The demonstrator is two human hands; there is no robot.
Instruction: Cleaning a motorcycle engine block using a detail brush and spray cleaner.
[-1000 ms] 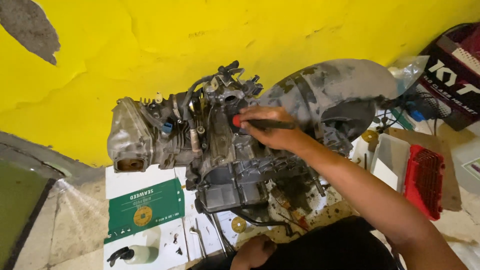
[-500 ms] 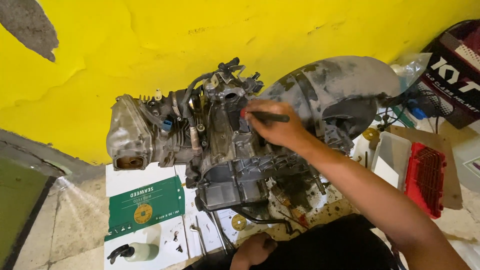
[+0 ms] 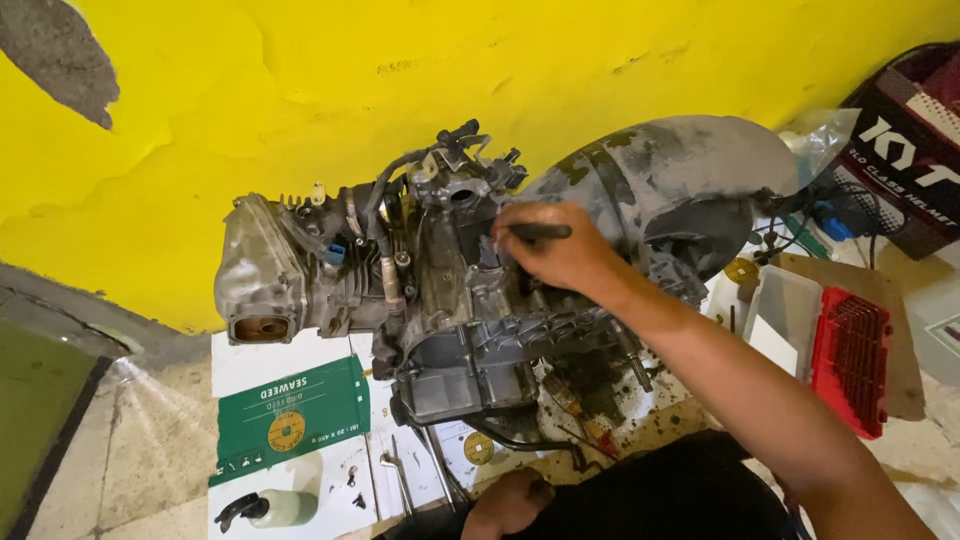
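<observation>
Engine (image 3: 450, 300), a grimy grey scooter unit with its long dusty casing (image 3: 660, 180) stretching to the upper right, fills the middle of the frame and stands close against the yellow wall (image 3: 400, 70) behind it. Its cylinder end reaches the left-centre, where the open port sits near the edge of a white sheet (image 3: 270, 360) spread on the floor. Open floor (image 3: 130, 450) lies at the lower left, beyond the sheet's edge. At the right edge a dark box (image 3: 900, 150) leans by the wall, and below it a red grille part (image 3: 850, 355) rests beside a clear plastic tray (image 3: 785, 310), crowding that side. A green carton (image 3: 290, 415) lies flat at the lower left, just before the engine's front edge, with a small white spray bottle (image 3: 275, 508) near the bottom edge.

Right hand (image 3: 560, 255) rests on top of the engine at centre, fingers closed around a dark slim tool (image 3: 535, 232) pointing left. Left hand (image 3: 505, 500) sits low at the bottom centre, curled; whether it holds anything cannot be told.
</observation>
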